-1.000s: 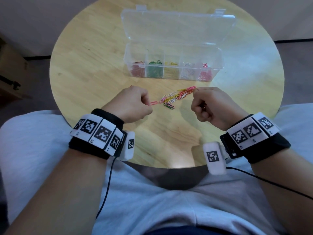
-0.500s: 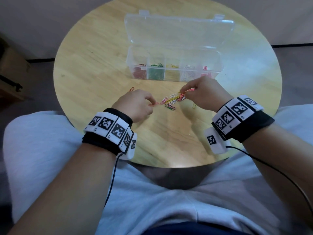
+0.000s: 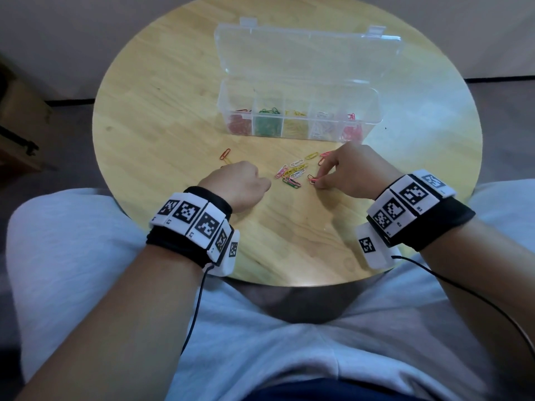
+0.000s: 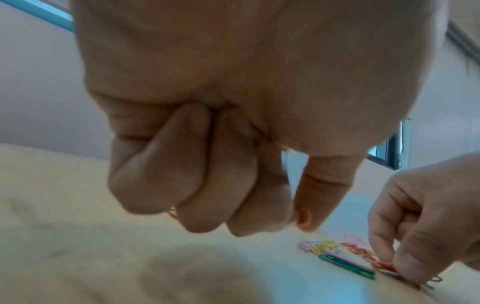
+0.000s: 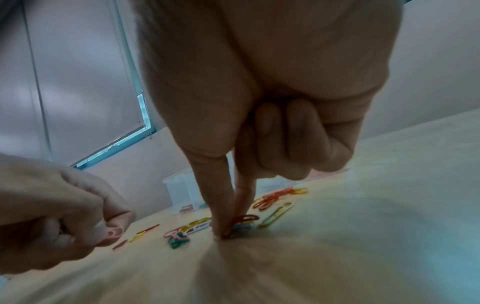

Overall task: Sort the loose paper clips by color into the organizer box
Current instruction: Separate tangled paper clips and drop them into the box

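Note:
The clear organizer box (image 3: 373, 91) stands open at the table's far side, holding red, green, yellow, white and pink clips in separate compartments. A small pile of loose paper clips (image 3: 291, 175) lies in front of me between both hands. My left hand (image 3: 254, 185) is fisted just left of the pile; in the right wrist view it pinches a pink clip (image 5: 114, 233). My right hand (image 3: 318, 182) is just right of the pile, with thumb and index tips pinching a red clip (image 5: 244, 218) that lies on the table.
A lone red clip (image 3: 225, 154) lies left of the pile, near my left hand. A yellow clip (image 3: 312, 155) and others lie between the pile and the box. The round wooden table (image 3: 162, 117) ends just before my lap.
My right hand has drawn back from the far end of the pile to its near right side and lowered its fingertips onto a clip. The pile has spread out. My left hand stayed fisted.

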`<move>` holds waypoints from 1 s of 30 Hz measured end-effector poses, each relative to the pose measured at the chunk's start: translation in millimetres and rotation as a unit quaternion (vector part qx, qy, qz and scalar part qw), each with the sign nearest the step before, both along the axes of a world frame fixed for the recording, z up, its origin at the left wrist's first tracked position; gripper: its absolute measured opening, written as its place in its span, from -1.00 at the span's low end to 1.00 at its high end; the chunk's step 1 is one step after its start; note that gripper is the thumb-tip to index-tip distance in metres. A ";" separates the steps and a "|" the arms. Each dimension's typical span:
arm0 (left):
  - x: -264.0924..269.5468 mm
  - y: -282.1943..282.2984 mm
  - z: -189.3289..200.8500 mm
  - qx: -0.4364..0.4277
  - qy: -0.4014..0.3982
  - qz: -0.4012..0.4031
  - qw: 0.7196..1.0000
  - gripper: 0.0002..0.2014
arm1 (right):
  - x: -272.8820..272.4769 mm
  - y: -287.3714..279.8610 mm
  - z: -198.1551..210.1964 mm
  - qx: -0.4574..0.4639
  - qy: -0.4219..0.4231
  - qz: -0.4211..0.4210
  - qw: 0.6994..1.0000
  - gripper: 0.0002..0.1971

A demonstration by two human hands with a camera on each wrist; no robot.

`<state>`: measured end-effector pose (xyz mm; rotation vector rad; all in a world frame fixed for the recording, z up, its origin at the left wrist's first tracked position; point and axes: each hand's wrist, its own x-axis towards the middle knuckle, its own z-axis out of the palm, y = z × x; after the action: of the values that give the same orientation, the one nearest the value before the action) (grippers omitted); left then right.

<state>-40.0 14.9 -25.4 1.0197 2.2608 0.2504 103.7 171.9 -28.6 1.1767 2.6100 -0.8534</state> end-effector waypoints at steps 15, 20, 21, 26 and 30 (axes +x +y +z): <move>2.4 1.2 -2.5 0.030 -0.030 -0.008 0.999 -0.77 | 5.4 6.3 8.3 -0.046 0.114 -0.085 0.989 -0.95; 3.8 0.0 -1.7 0.029 -0.030 -0.007 0.999 -0.78 | 4.7 7.6 7.3 -0.025 0.133 -0.096 0.986 -0.91; 4.2 0.1 -1.6 0.030 -0.031 -0.006 0.999 -0.77 | 4.7 7.8 6.5 -0.015 0.129 -0.092 0.987 -0.91; 2.7 0.7 -3.3 0.033 -0.027 0.001 0.999 -0.74 | 2.8 3.9 1.3 0.028 0.076 -0.044 0.996 -0.90; 3.1 0.8 -3.1 0.029 -0.026 -0.007 0.999 -0.75 | 0.0 4.3 -3.2 0.051 0.018 -0.016 0.998 -0.92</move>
<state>-36.8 15.7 -28.6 1.0476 2.2106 0.3337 103.7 176.2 -31.8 1.2423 2.6998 -0.7633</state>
